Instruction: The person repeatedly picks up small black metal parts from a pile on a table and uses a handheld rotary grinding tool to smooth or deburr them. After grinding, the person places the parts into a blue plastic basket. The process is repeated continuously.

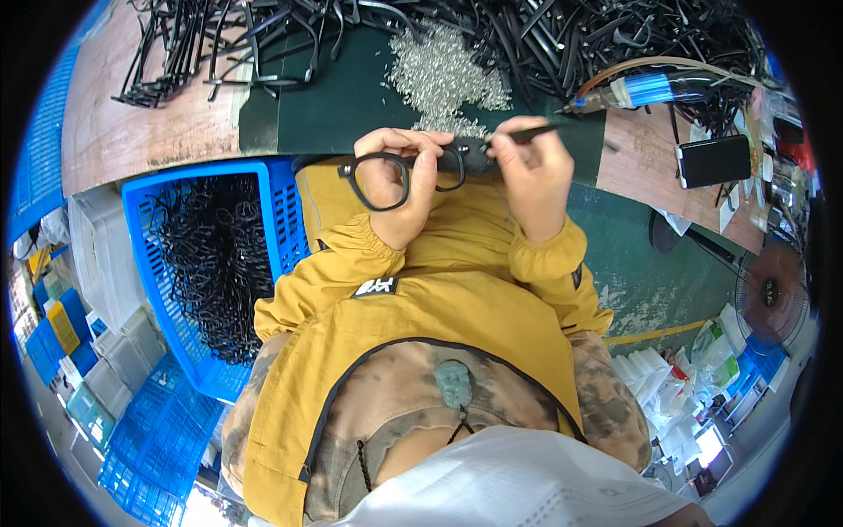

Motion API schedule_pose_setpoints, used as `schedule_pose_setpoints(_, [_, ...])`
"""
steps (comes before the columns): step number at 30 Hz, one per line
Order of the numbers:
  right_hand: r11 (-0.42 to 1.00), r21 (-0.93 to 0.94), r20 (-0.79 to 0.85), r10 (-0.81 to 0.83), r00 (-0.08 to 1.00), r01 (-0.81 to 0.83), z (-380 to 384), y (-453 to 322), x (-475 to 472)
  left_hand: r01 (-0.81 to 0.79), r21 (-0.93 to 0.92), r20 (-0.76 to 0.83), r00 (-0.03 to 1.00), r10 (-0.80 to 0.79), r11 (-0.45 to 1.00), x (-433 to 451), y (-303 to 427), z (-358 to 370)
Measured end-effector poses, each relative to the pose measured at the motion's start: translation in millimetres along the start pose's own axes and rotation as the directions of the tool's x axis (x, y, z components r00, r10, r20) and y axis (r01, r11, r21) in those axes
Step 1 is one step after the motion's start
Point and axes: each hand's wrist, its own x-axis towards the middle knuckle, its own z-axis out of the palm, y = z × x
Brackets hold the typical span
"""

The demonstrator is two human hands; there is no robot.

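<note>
My left hand (398,197) pinches a black eyeglass front (356,191) by its bridge area, just off the table's near edge. Small metal hinge parts show at its ends. Between the thumb and fingers of my right hand (537,178) is a slim black eyeglass temple (531,133), held close to the front's right end. Whether the two pieces touch is hard to tell. A dark pad (479,162) lies at the edge behind the front. Just beyond my hands spreads a heap of small silvery metal parts (448,72).
Black temples (579,39) are piled at the back right, and black frames (171,53) at the back left. A powered screwdriver (642,90) with a hose lies right, near a phone (714,161). A blue basket (267,217) of black eyewear parts stands left; a fan (769,293) is right.
</note>
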Motion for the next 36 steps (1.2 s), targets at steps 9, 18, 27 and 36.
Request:
schedule_pose_setpoints(9, [1.000,0.010,0.012,0.013,1.000,-0.013,20.3,-12.1,4.1,-0.283,0.190,0.127,0.956,0.263,0.940,-46.3,-36.0,-12.9])
schedule_pose_setpoints(18, [0.654,-0.367,0.393,-0.536,0.747,0.662,13.5,-46.8,5.7,0.323,-0.218,-0.180,0.914,-0.363,0.921,-5.9,20.2,-4.5])
schedule_pose_setpoints(27, [0.082,-0.315,0.755,-0.582,0.302,0.946,73.2,-59.0,224.5,0.440,-0.194,-0.236,0.846,-0.477,0.877,28.9,33.7,-41.9])
schedule_pose_setpoints(36, [0.741,0.021,0.091,-0.670,0.737,0.671,20.5,-108.3,135.1,0.512,-0.248,-0.133,0.823,-0.552,0.823,37.3,37.9,-46.6])
